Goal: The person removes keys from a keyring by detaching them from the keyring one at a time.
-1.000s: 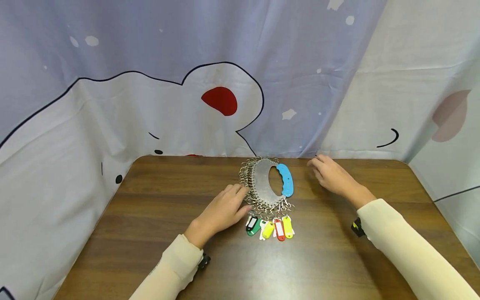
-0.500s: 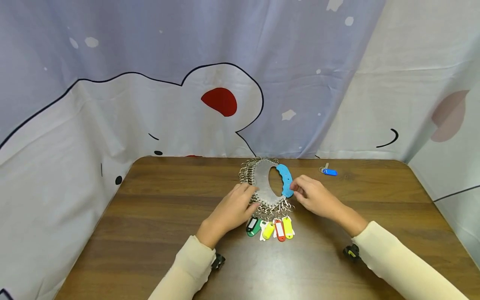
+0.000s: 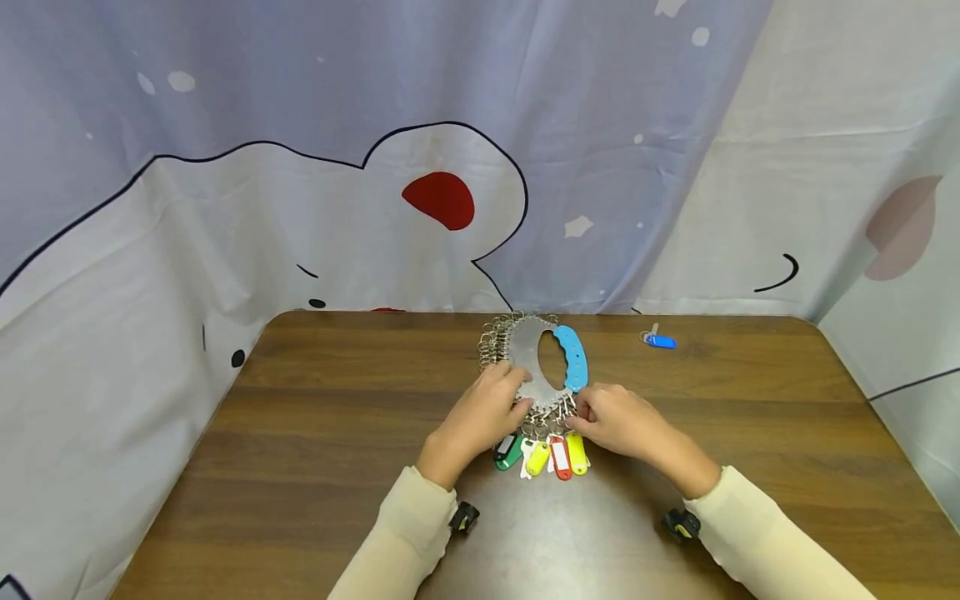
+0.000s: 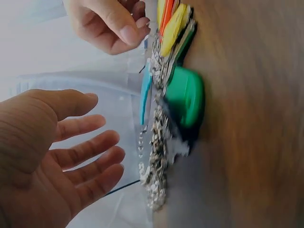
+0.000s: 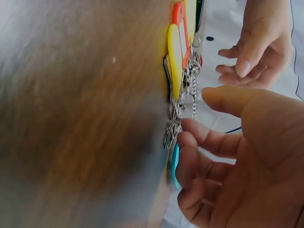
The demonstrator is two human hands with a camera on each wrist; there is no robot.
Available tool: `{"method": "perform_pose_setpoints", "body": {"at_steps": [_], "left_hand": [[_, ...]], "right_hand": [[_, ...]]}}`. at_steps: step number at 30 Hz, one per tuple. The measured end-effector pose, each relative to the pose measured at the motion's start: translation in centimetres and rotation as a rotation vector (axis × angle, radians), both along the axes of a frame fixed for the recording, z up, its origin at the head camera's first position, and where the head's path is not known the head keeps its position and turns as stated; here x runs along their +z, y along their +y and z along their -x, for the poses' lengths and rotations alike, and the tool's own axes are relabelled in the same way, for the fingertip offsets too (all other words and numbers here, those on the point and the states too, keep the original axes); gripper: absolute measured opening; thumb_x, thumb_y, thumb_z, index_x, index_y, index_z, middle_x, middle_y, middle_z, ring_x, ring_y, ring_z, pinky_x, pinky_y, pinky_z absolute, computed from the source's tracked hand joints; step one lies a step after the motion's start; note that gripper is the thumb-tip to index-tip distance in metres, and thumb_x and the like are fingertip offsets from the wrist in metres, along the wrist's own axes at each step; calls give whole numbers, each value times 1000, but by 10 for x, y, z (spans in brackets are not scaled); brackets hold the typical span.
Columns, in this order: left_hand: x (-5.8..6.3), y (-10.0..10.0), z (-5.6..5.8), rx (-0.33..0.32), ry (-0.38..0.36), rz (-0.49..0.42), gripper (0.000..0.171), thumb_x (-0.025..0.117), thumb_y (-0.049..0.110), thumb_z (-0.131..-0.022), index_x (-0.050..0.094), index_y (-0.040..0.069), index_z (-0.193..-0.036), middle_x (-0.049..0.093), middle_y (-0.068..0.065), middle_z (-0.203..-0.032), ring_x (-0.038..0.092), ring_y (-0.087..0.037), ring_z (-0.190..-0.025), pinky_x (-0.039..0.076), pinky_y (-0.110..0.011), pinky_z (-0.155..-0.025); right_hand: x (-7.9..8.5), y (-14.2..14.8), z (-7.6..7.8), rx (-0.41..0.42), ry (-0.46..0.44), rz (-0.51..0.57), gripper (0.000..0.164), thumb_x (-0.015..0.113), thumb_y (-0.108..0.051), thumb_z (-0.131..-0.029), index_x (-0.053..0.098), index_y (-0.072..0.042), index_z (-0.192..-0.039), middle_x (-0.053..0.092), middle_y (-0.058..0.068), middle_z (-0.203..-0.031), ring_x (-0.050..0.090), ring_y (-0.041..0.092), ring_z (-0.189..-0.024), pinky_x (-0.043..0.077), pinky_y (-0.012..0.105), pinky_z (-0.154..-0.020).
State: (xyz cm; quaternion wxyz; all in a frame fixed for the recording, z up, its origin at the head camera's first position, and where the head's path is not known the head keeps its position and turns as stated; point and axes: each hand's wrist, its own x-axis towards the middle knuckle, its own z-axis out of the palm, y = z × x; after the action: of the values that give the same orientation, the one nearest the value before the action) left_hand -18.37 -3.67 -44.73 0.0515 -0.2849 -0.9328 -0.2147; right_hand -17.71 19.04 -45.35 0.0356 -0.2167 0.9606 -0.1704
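Observation:
A crescent-shaped metal key holder [image 3: 527, 340] with a light-blue grip handle [image 3: 576, 358] lies on the table, its curved edge lined with small hooks. Green, yellow and red key tags [image 3: 560, 457] hang from the near hooks. Above the holder's near left part is my left hand [image 3: 483, 408], fingers loosely spread and holding nothing in the left wrist view. My right hand [image 3: 626, 421] is at the near right hooks beside the handle. Its fingers bend loosely by the hooks [image 5: 172, 128], with the thumb apart from the index finger; whether a fingertip touches a hook I cannot tell.
A blue key tag [image 3: 661, 342] with a ring and key lies at the back right of the wooden table [image 3: 315, 433]. Behind the table's far edge hangs a printed curtain [image 3: 300, 217].
My right hand has come from the back right, where it covered the blue key tag, to the holder's near right hooks. My left hand has shifted slightly right over the plate.

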Motion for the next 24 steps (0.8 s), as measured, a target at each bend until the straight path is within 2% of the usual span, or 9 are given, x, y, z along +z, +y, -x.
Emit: {"method": "perform_pose_setpoints", "body": {"at_steps": [7, 11, 16, 24], "left_hand": [[-1, 12, -1, -6, -24, -1, 34, 63, 28, -93, 62, 8, -121, 61, -7, -115, 55, -23, -108, 51, -39, -93], [1, 18, -1, -15, -46, -28, 31, 63, 27, -93, 63, 9, -118, 62, -6, -115, 55, -22, -108, 52, -39, -92], [1, 24, -1, -31, -56, -37, 27, 64, 24, -93, 65, 10, -116, 62, -4, -110, 55, -18, -101, 53, -36, -86], [-4, 32, 1, -58, -82, -42, 25, 64, 21, -92, 67, 8, -113, 64, -6, -105, 56, -16, -92, 54, -31, -80]], "right_hand": [[-1, -10, -3, -82, -71, -118, 40, 67, -41, -85, 47, -17, -60, 42, -3, -56, 42, 14, -51, 31, 30, -44], [1, -14, -4, -107, -80, -122, 42, 66, -38, -85, 46, -16, -56, 38, -3, -54, 39, 14, -50, 31, 31, -44], [4, -15, -5, -128, -120, -134, 40, 64, -32, -87, 46, -16, -55, 40, -3, -54, 41, 15, -51, 34, 34, -45], [4, -10, -9, -130, -120, -101, 34, 63, -15, -82, 43, -15, -55, 34, -3, -54, 36, 14, -49, 27, 30, -44]]}}
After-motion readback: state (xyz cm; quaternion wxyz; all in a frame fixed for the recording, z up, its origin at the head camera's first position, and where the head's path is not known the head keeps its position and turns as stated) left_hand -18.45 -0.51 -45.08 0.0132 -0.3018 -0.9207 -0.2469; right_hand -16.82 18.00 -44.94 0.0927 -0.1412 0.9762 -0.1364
